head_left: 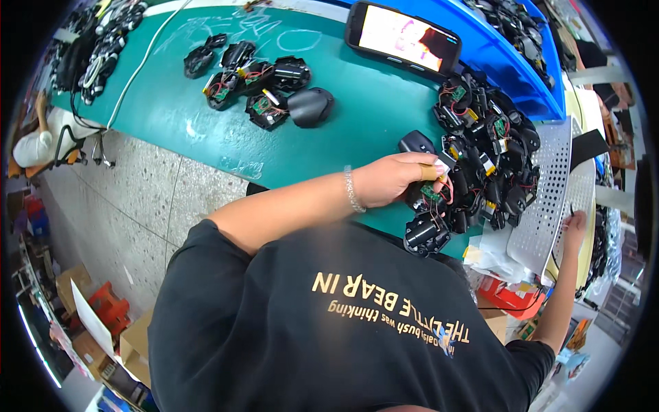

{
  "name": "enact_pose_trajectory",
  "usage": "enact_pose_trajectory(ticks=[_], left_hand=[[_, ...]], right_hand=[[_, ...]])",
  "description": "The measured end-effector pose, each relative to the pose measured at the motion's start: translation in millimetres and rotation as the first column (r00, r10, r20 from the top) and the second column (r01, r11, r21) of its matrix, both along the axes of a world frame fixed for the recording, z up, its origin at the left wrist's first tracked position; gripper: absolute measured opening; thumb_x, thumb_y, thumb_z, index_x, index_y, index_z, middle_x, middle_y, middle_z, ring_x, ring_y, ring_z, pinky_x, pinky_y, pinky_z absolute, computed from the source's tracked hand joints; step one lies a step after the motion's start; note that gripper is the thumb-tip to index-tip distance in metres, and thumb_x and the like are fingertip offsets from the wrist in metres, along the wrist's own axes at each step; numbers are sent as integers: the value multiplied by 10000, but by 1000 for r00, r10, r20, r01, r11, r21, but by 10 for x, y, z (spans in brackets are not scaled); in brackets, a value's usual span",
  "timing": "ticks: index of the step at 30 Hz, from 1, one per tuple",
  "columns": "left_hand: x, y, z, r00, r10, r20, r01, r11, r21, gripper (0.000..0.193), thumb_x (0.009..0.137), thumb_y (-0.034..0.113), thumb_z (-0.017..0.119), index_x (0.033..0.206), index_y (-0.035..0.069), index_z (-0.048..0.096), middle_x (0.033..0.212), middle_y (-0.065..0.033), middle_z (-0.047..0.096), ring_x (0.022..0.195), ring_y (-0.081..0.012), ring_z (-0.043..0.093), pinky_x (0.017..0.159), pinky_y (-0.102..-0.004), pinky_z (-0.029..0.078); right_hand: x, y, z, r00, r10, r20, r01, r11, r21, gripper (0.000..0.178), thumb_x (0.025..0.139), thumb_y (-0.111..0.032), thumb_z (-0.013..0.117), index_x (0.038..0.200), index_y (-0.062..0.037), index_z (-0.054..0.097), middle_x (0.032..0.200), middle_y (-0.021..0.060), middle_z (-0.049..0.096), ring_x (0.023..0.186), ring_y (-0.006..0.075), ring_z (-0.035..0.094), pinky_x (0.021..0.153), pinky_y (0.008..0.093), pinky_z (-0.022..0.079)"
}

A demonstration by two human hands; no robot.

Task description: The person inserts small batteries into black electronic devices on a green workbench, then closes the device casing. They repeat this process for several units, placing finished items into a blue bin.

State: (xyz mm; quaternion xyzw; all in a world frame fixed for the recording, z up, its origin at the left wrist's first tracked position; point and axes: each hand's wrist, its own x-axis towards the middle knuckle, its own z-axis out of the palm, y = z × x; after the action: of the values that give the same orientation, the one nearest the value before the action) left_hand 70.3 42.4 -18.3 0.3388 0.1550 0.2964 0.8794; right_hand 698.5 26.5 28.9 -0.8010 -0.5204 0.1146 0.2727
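My left hand point(395, 180), a tan strip round one finger, pinches a small silver pouch battery point(445, 163) between thumb and fingertips. Thin red wires run by it to a green circuit board point(431, 193) in an opened black plastic housing. Right beside these lies a big heap of similar black housings point(491, 154), with boards, wires and yellow-ended batteries showing. Far to the right, past a perforated metal tray point(549, 199), my right hand point(575, 228) has its fingers drawn together near a thin dark piece; what they hold is too small to make out.
On the green table point(329, 158), several opened black housings point(257, 82) lie at the far left. A phone point(403, 38) with a lit screen leans near a blue bin point(525, 75) of black parts. A white cable point(147, 58) crosses the table's left end. Another person point(38, 144) sits far left.
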Motion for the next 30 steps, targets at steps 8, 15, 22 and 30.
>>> enact_pose_trajectory(ticks=[8, 15, 22, 30], left_hand=[[17, -8, -45, 999, -24, 23, 25, 998, -53, 286, 979, 232, 428, 797, 26, 508, 954, -107, 597, 860, -145, 521, 805, -269, 428], [122, -12, -116, 999, -19, 39, 18, 1000, 21, 206, 944, 250, 464, 869, 84, 561, 831, 15, 534, 717, -63, 470, 625, -236, 396], [-27, -71, -140, 991, 71, 110, -64, 996, -58, 297, 922, 217, 540, 1155, 34, 560, 1116, -96, 616, 1009, -171, 593, 811, -291, 498], [51, -46, -186, 981, 69, 181, -37, 984, -176, 276, 924, 193, 534, 1134, 16, 562, 1061, -99, 630, 895, -165, 624, 720, -289, 529]], right_hand=[[246, 44, 602, 986, -38, 161, 4, 979, 204, 261, 884, -94, 467, 1082, -4, 612, 1003, 50, 617, 879, 148, 573, 723, 255, 478], [-2852, 302, 1646, 893, 436, 115, -447, 823, 350, 252, 939, -161, 515, 1156, -39, 554, 1016, 41, 586, 862, 83, 529, 693, 214, 405], [-6073, 527, 775, 66, 971, 230, -908, 154, -389, 488, 754, -52, 515, 1237, -112, 563, 730, 163, 606, 684, 324, 602, 617, 400, 472], [-6633, 551, 353, -200, 965, 167, -760, -46, -648, 526, 744, -65, 507, 1251, -202, 548, 699, 154, 617, 669, 332, 614, 592, 442, 476]])
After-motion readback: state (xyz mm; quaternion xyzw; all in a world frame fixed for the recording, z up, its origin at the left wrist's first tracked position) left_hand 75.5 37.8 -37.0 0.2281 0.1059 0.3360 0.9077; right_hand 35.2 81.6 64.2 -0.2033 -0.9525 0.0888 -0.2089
